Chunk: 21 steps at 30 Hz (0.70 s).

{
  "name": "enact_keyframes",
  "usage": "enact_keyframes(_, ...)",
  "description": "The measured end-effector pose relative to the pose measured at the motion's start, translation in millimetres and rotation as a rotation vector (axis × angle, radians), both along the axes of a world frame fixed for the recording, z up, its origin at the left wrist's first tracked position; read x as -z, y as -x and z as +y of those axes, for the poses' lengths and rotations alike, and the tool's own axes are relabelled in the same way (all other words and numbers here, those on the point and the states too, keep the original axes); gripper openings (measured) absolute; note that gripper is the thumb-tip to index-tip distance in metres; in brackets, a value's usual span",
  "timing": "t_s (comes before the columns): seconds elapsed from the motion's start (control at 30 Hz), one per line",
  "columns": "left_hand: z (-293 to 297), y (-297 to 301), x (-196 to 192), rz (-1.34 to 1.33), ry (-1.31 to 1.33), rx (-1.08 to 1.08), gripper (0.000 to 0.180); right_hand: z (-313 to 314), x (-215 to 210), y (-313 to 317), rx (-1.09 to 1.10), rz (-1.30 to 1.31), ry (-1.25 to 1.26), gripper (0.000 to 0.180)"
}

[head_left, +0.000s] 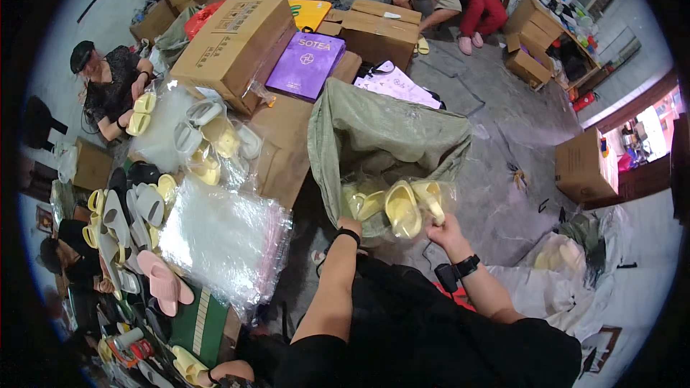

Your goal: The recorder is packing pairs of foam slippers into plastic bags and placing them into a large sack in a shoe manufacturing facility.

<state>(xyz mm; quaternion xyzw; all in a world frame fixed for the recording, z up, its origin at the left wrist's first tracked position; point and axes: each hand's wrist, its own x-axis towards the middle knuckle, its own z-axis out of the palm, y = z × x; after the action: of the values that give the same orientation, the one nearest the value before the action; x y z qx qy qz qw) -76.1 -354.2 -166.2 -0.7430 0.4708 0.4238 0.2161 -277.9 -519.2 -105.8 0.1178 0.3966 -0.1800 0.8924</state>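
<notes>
Directly in front of me a grey-green woven sack (395, 121) stands with its mouth wide. At its near rim my right hand (445, 233) is closed on a clear plastic bag with a pair of yellow slippers (403, 210) inside. One slipper faces up, and the other is tilted beside my fingers. My left hand (348, 225) is against the sack's near left edge, its fingers hidden by the sack. Just beyond that hand, another bagged yellow slipper (370, 205) shows within the sack's mouth. The sack's bottom is out of sight.
Left of me, a table carries a stack of clear plastic bags (219, 237), pink slippers (164, 280) and several grey and yellow ones. A large carton (230, 47) and a purple bag (305, 65) stand beyond. A co-worker (115, 86) handles yellow slippers; white sacks (535, 291) lie right.
</notes>
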Motion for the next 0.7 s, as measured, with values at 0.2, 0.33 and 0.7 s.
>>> enact_keyframes(0.2,44,27,30,-0.122,0.306,0.279,0.02,41,-57,-98,-0.012,0.034,0.231,0.026)
enact_keyframes(0.33,56,24,20,-0.232,0.447,0.505,0.021,39,-29,-127,-0.2,0.267,0.071,0.028)
enact_keyframes(0.7,67,10,-17,0.095,0.477,0.097,0.023,167,-144,-298,-1.032,-0.148,2.135,0.06)
